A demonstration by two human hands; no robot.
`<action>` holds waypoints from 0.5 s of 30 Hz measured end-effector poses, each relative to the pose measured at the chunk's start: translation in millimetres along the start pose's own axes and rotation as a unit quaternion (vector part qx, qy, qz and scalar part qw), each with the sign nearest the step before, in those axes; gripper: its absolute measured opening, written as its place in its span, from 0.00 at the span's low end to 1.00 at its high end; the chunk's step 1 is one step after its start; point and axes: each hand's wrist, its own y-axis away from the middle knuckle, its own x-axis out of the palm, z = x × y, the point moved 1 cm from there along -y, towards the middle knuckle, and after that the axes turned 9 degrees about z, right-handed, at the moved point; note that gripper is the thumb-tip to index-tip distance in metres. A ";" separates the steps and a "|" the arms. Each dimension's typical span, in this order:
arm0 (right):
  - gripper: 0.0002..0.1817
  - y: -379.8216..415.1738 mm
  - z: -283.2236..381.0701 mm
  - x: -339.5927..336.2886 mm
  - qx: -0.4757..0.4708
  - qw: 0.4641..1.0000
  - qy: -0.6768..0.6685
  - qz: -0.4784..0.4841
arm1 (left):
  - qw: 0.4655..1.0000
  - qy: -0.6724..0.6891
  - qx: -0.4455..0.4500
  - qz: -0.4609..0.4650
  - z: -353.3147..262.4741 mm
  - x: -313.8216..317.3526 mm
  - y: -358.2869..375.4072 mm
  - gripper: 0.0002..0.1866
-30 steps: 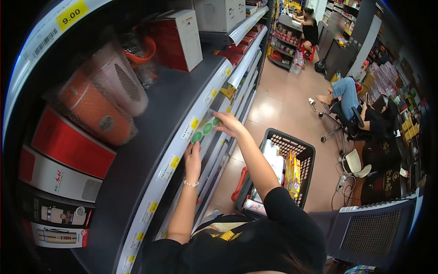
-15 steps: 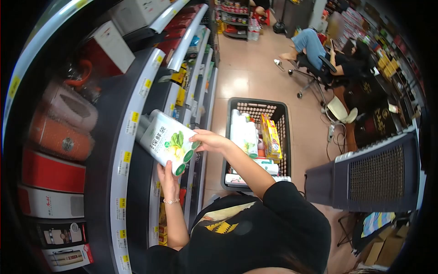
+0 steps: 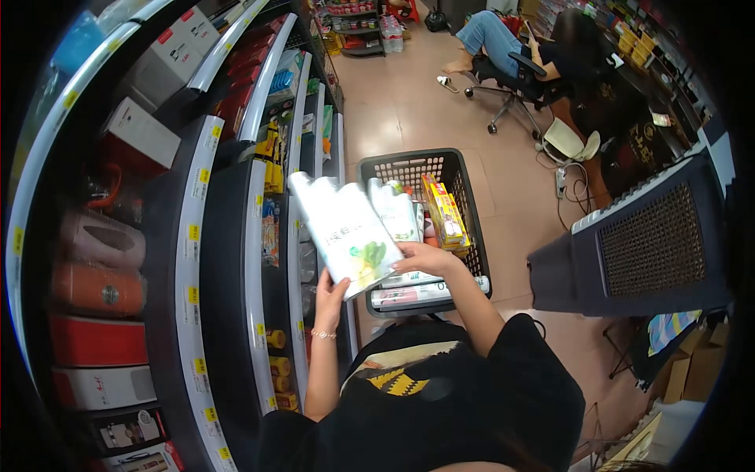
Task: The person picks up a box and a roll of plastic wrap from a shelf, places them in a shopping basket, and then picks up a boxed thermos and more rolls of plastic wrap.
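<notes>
Both hands grip a white pack of food storage bag rolls (image 3: 346,236) with a green vegetable picture, tilted in front of me. My left hand (image 3: 330,301) holds its lower left corner, thumb on the front, a bracelet on the wrist. My right hand (image 3: 427,261) grips the lower right edge. The pack overlaps the left rim of a black shopping basket (image 3: 478,228). Inside the basket are similar white packs (image 3: 395,216), a yellow and red box (image 3: 445,212), and a white roll-shaped pack (image 3: 429,293) along the near side.
Store shelves (image 3: 191,259) with price tags and boxed goods run along my left. A grey slatted unit (image 3: 629,244) stands on the right. Further off, a person (image 3: 503,43) sits in an office chair (image 3: 515,86), with cables (image 3: 562,185) on the floor.
The pack has moved right, away from the shelf and partly over the basket, with both hands still on it. The view has shifted too.
</notes>
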 end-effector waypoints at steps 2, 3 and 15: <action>0.25 17.5 -9.7 -3.4 0.001 0.999 -0.022 -0.041 | 0.999 -0.028 -0.032 0.030 13.4 6.6 -14.6 0.23; 0.25 23.8 -20.2 -8.3 0.015 0.997 -0.051 -0.060 | 0.997 -0.038 -0.049 0.046 14.0 14.6 -20.1 0.23; 0.22 26.3 -74.4 -39.7 0.090 0.970 -0.034 -0.224 | 0.966 -0.101 -0.236 0.026 65.1 32.6 -65.1 0.29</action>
